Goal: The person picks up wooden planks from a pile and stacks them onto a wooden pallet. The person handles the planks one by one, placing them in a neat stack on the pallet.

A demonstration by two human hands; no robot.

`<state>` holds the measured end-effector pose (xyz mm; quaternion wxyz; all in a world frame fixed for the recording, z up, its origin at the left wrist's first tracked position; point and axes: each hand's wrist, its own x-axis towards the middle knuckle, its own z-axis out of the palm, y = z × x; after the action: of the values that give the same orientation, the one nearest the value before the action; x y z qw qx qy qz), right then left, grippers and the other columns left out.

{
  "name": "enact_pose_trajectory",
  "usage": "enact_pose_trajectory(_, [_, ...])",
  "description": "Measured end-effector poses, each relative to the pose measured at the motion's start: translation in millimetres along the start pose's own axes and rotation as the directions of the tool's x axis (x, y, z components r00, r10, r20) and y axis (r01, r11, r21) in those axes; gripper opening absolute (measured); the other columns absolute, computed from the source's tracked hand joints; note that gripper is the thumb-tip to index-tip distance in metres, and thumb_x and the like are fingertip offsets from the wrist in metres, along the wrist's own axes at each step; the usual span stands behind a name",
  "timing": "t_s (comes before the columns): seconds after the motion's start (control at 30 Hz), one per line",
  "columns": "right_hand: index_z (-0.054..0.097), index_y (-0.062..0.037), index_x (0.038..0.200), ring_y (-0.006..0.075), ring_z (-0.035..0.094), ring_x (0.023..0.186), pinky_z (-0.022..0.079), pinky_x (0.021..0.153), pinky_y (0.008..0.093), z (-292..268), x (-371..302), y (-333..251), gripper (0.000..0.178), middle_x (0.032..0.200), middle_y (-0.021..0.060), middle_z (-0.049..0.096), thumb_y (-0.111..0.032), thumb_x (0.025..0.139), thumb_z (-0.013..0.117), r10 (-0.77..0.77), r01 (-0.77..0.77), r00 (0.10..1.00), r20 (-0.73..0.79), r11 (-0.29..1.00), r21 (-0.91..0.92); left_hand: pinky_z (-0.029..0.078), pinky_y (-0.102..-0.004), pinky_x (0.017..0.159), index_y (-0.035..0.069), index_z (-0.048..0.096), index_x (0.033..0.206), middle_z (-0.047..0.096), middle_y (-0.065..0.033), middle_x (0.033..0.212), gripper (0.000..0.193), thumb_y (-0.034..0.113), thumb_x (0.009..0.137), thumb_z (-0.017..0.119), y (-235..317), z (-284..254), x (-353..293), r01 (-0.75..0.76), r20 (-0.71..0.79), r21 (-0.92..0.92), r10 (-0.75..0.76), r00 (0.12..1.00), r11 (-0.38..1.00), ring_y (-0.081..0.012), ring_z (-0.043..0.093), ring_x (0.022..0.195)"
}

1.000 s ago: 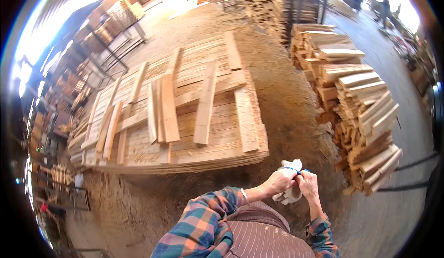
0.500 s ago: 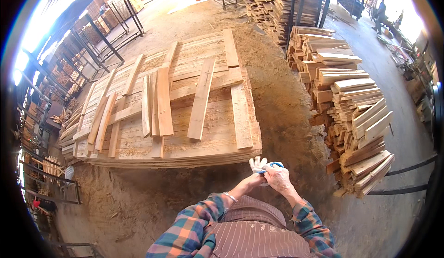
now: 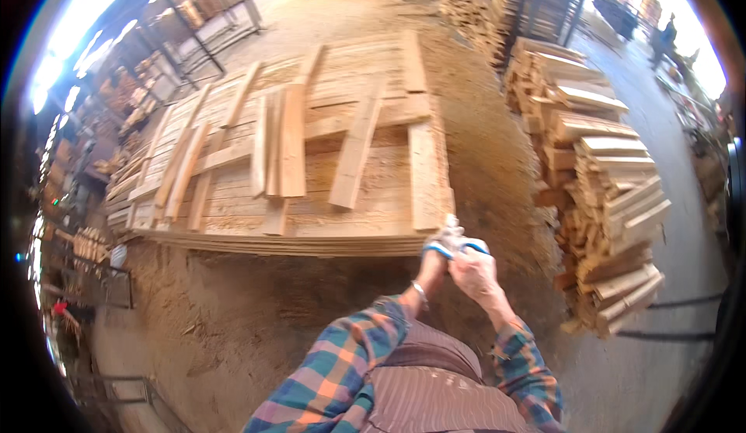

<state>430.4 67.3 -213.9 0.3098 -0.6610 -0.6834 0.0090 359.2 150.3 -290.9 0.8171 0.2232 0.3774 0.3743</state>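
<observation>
Just beyond my waist, near the stack's right front corner, my two hands meet. A white work glove (image 3: 451,231) with a blue cuff covers the fingers of my left hand (image 3: 435,266); its white fingers point up and away, somewhat blurred. Bare and closed, my right hand (image 3: 475,271) grips white and blue glove fabric beside it. Whether that fabric is the same glove or a second one, I cannot tell. A bracelet circles my left wrist. Ahead and left lies a low stack of wooden boards (image 3: 350,223), with loose planks (image 3: 294,142) across its top.
Cut wood pieces are piled in a long row (image 3: 614,192) on the right. Dark metal racks (image 3: 194,45) stand at the far left, and taller wood stacks (image 3: 474,6) rise at the back. A person (image 3: 664,41) is at the far right. Sawdust covers the dirt floor (image 3: 233,316).
The view has shifted, so the board stack sits higher and further right. My hands have moved up slightly, still together, and the blue cuff now shows at my left fingers.
</observation>
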Motion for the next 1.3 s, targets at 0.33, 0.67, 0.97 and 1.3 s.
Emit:
enact_pose_trajectory(0.33, [0.059, -0.0087, 0.07, 0.0287, 0.061, 0.071, 0.049, 0.067, 0.0404, -43.3, 21.8, -20.9, 0.009, 0.071, 0.0104, 0.058, -0.015, 0.076, 0.062, 0.006, -0.003, 0.999, -0.037, 0.998, 0.069, 0.05, -0.0349, 0.079, 0.007, 0.057, 0.122, 0.064, -0.0085, 0.113, 0.037, 0.034, 0.097, 0.056, 70.8, 58.5, -23.5, 0.005, 0.171, -0.042, 0.003, 0.985, 0.999, -0.0188, 0.059, 0.095])
enact_pose_trajectory(0.67, [0.055, -0.005, 0.068, 0.0349, 0.061, 0.072, 0.049, 0.062, 0.0437, -47.5, 19.8, -37.5, 0.012, 0.072, 0.014, 0.059, -0.012, 0.075, 0.06, 0.178, -0.168, 0.984, -0.027, 0.963, 0.21, 0.052, -0.0338, 0.076, 0.009, 0.053, 0.128, 0.06, -0.0104, 0.12, 0.042, 0.037, 0.096, 0.055, 79.6, 69.7, -31.1, -0.074, 0.178, 0.033, 0.067, 0.982, 0.997, -0.0212, 0.057, 0.102])
enact_pose_trajectory(0.97, [0.059, -0.0061, 0.069, 0.0327, 0.063, 0.071, 0.052, 0.065, 0.0425, -42.6, 20.8, -37.0, 0.012, 0.07, 0.0132, 0.061, -0.015, 0.075, 0.061, 0.163, -0.154, 0.986, -0.033, 0.969, 0.192, 0.054, -0.0328, 0.073, 0.01, 0.049, 0.132, 0.055, -0.0121, 0.127, 0.047, 0.04, 0.096, 0.054, 82.8, 73.3, -35.1, -0.101, 0.207, 0.059, 0.087, 0.974, 0.993, -0.0234, 0.056, 0.109])
enact_pose_trajectory(1.3, [0.057, -0.0078, 0.067, 0.0305, 0.061, 0.066, 0.048, 0.062, 0.0431, -67.4, 42.0, -26.6, 0.013, 0.067, 0.0108, 0.06, -0.017, 0.075, 0.061, -0.073, 0.063, 0.995, 0.069, 0.989, 0.133, 0.056, -0.0317, 0.07, 0.011, 0.045, 0.138, 0.051, -0.0139, 0.135, 0.053, 0.042, 0.096, 0.054, 127.3, 121.7, -39.9, -0.001, 0.339, 0.302, -0.106, 0.935, 0.953, -0.0259, 0.054, 0.116])
